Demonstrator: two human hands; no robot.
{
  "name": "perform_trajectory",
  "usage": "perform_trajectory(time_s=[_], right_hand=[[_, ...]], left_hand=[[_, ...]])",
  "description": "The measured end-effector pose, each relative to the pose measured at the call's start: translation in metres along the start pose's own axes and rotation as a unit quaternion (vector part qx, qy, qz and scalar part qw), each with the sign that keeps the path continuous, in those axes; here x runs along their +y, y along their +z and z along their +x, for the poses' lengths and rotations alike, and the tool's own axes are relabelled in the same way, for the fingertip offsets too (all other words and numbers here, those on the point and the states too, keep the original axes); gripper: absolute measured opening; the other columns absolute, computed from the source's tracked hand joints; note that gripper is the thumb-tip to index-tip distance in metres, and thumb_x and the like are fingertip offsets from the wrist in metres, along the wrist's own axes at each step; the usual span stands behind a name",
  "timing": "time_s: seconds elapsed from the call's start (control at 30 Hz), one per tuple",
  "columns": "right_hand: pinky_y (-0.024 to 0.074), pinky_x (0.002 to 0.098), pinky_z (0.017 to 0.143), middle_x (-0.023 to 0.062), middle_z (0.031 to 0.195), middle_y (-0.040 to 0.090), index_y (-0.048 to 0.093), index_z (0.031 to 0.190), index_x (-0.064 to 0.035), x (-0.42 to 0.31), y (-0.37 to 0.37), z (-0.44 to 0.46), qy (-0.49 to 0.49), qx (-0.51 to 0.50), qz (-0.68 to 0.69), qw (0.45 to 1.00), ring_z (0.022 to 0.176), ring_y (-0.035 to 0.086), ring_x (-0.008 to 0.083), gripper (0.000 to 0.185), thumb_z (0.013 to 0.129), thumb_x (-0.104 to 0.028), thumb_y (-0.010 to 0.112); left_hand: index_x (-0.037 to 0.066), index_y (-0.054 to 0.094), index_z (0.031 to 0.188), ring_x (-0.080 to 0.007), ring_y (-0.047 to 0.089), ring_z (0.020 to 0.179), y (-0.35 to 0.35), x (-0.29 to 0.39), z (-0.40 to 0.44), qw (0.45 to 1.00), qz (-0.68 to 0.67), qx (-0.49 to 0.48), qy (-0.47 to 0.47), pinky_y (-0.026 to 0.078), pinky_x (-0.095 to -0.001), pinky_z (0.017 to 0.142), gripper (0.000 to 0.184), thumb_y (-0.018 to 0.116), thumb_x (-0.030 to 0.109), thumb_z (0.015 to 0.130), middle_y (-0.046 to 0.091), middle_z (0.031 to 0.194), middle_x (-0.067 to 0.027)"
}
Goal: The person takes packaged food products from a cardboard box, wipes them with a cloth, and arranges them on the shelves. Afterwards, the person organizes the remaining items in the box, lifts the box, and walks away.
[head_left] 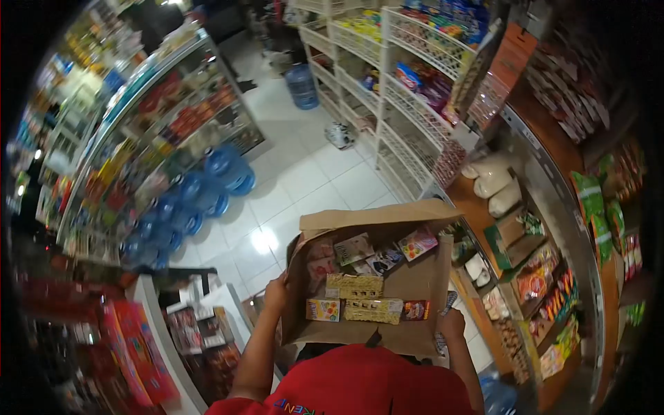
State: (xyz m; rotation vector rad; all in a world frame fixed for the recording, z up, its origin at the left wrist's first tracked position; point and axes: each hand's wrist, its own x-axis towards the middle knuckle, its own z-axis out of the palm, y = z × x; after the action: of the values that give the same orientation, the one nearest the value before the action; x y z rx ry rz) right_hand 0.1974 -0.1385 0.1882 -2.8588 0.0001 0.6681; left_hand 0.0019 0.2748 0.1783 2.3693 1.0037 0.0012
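An open cardboard box is held level in front of my red shirt, with a hand on each side. My left hand is closed on its left wall. At the right wall my right hand grips the edge, and a narrow patterned wrapper shows beside its fingers. Inside lie two yellowish packs in the middle, a white-and-orange packet, a red packet, a pink packet, a green-and-white packet and a dark packet. The fingertips are partly hidden.
White wire shelves with snack bags stand ahead, beside wooden shelves of packaged goods at right. Several blue water jugs line a glass display case at left. Another jug and a patterned bundle sit on the tiled floor.
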Motion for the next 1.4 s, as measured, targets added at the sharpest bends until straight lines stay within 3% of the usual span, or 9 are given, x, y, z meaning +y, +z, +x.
perform_trajectory(time_s=[0.13,0.3,0.47,0.7,0.9,1.07,1.17,1.23,1.4], right_hand=[[0.0481,0.0429,0.064,0.0228,0.071,0.059,0.062,0.07,0.0023,-0.031,0.025,-0.029,0.005,0.0,0.025,1.0,0.07,0.06,0.0368,0.027,0.07,-0.025,0.059],[0.0491,0.0412,0.061,0.0207,0.069,0.06,0.063,0.068,-0.0001,-0.062,0.043,-0.035,-0.059,0.011,-0.047,0.997,0.067,0.061,0.0336,0.021,0.068,-0.02,0.057],[0.0482,0.0409,0.056,0.0182,0.069,0.061,0.064,0.068,-0.002,-0.111,0.029,-0.039,-0.101,0.01,-0.034,0.994,0.065,0.061,0.032,0.019,0.072,-0.013,0.049],[0.0484,0.041,0.055,0.0181,0.065,0.06,0.064,0.065,-0.0021,-0.134,0.03,-0.021,-0.16,0.077,0.01,0.984,0.061,0.061,0.0322,0.018,0.069,-0.014,0.051],[0.0484,0.0405,0.053,0.0174,0.064,0.061,0.064,0.065,-0.0026,-0.13,0.031,-0.015,-0.172,0.117,0.029,0.978,0.059,0.061,0.0308,0.018,0.069,-0.015,0.052],[0.0483,0.0404,0.053,0.016,0.064,0.061,0.065,0.066,-0.0034,-0.143,0.036,-0.007,-0.143,0.139,0.025,0.98,0.058,0.062,0.0291,0.017,0.07,-0.014,0.052],[0.0482,0.0418,0.054,0.016,0.064,0.061,0.065,0.066,-0.0035,-0.162,0.045,0.004,-0.12,0.1,0.036,0.987,0.059,0.062,0.0296,0.017,0.07,-0.013,0.051],[0.0482,0.0426,0.056,0.0192,0.068,0.06,0.064,0.068,-0.0011,-0.187,0.051,0.014,-0.079,0.055,0.047,0.994,0.062,0.061,0.0337,0.019,0.072,-0.014,0.05],[0.0485,0.0425,0.057,0.0187,0.068,0.061,0.064,0.069,-0.001,-0.267,0.037,0.053,-0.075,0.011,-0.004,0.997,0.063,0.061,0.0325,0.02,0.073,-0.013,0.048]], left_hand=[[0.01,0.054,0.108,-0.0388,0.056,0.082,-0.021,-0.031,0.05,0.998,-0.016,-0.035,0.058,0.045,-0.0442,0.071,0.032,0.05,0.011,0.076,0.059,0.085,-0.0215],[0.006,0.056,0.104,-0.0373,0.057,0.084,-0.015,-0.084,0.08,0.995,-0.019,-0.054,0.085,0.046,-0.0412,0.071,0.027,0.051,0.014,0.079,0.06,0.087,-0.02],[0.004,0.056,0.103,-0.0367,0.057,0.086,0.001,-0.18,0.074,0.997,-0.07,-0.038,0.02,0.046,-0.0391,0.071,0.027,0.052,0.019,0.081,0.06,0.09,-0.0211],[-0.002,0.056,0.102,-0.0205,0.058,0.087,-0.002,-0.182,0.054,0.976,-0.172,0.01,-0.136,0.044,-0.0321,0.075,0.027,0.054,0.016,0.082,0.063,0.093,-0.0123],[-0.004,0.054,0.105,-0.0188,0.056,0.087,-0.012,-0.171,0.079,0.964,-0.241,0.051,-0.095,0.043,-0.0313,0.076,0.027,0.052,0.014,0.084,0.061,0.095,-0.0119],[-0.002,0.054,0.105,-0.0197,0.057,0.086,-0.02,-0.155,0.13,0.969,-0.237,0.042,-0.063,0.044,-0.0313,0.075,0.027,0.051,0.014,0.085,0.061,0.094,-0.0121],[0.0,0.056,0.104,-0.0211,0.058,0.084,-0.024,-0.138,0.167,0.984,-0.163,0.027,-0.073,0.044,-0.0312,0.074,0.025,0.05,0.015,0.085,0.062,0.091,-0.0125],[0.002,0.057,0.103,-0.0254,0.059,0.084,-0.017,-0.158,0.208,0.987,-0.161,0.021,-0.002,0.044,-0.0328,0.073,0.026,0.051,0.019,0.084,0.063,0.089,-0.0146],[0.006,0.057,0.103,-0.0322,0.059,0.086,-0.042,-0.161,0.29,0.998,-0.059,-0.032,-0.017,0.044,-0.0367,0.073,0.03,0.054,0.026,0.081,0.061,0.09,-0.0181]])
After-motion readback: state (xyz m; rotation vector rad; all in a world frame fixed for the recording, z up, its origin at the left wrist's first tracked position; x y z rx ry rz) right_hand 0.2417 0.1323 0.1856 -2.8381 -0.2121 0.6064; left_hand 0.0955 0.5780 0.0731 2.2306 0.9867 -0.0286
